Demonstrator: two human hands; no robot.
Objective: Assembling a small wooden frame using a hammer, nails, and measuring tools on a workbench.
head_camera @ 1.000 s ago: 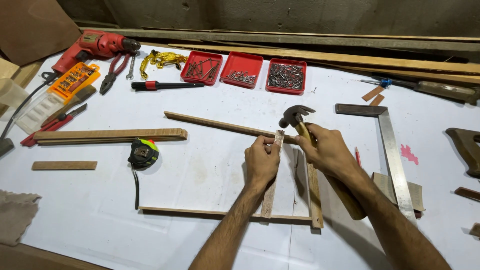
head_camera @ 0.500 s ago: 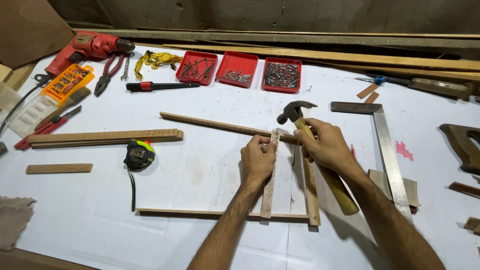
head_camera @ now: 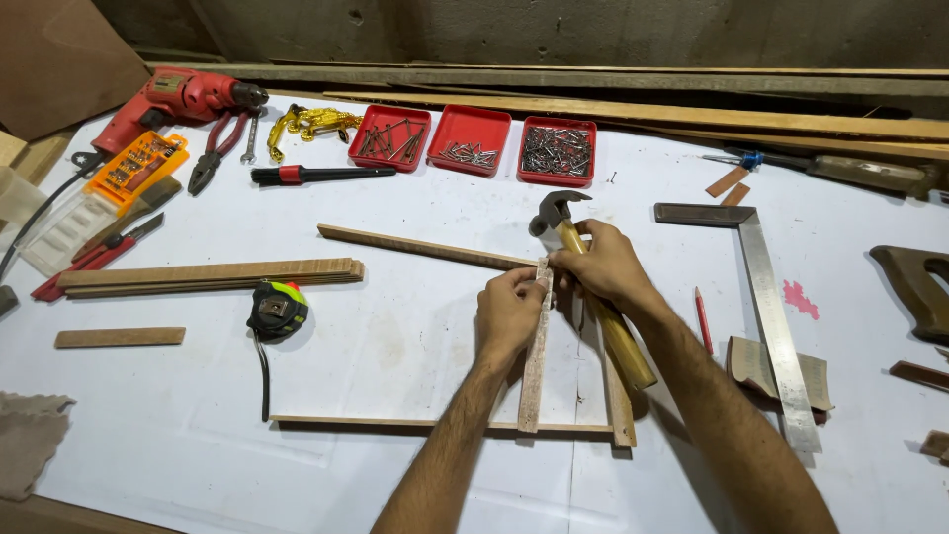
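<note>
My left hand (head_camera: 509, 314) pinches the far end of an upright wooden slat (head_camera: 534, 371) where it meets a long thin strip (head_camera: 415, 246) lying across the white table. My right hand (head_camera: 603, 265) grips a wooden-handled claw hammer (head_camera: 554, 213) close to its steel head, right beside my left fingers. The slat, a second slat (head_camera: 618, 396) on its right and a bottom strip (head_camera: 395, 423) form an open wooden frame. Whether a nail is between my fingers is hidden.
Three red trays of nails and screws (head_camera: 554, 151) sit at the back. A tape measure (head_camera: 278, 308), stacked strips (head_camera: 208, 274), a short block (head_camera: 119, 337), a drill (head_camera: 168, 99), pliers (head_camera: 217, 148) and a brush (head_camera: 316, 175) lie left. A steel square (head_camera: 771, 316), pencil (head_camera: 703, 318) and saw handle (head_camera: 914, 287) lie right.
The hammer head has dropped slightly closer to the slat's top end. My left hand keeps its pinch on the joint.
</note>
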